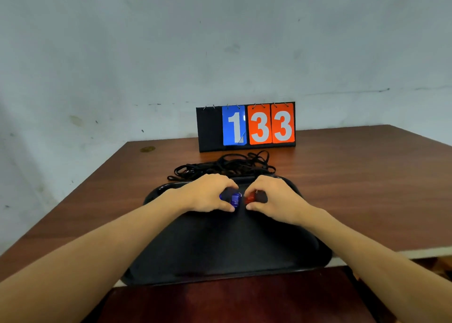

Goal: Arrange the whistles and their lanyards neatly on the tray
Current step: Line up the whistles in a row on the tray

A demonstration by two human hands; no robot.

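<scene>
Early stage. Left hand (pixel 208 193) pinches the blue whistle (pixel 234 198), right hand (pixel 274 198) the red whistle (pixel 250 198), both at frame centre over the tray (pixel 220 249) far end. Lanyards (pixel 225 166) lie tangled beyond the rim, off-tray. Lower tray bare; near edge overhangs the table (pixel 354 176).

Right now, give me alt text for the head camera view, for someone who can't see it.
Two bare hands over a black tray: the left hand holds a blue whistle, the right hand a red whistle. Black lanyards lie tangled on the wooden table behind, before a scoreboard reading 1 and 33.
</scene>
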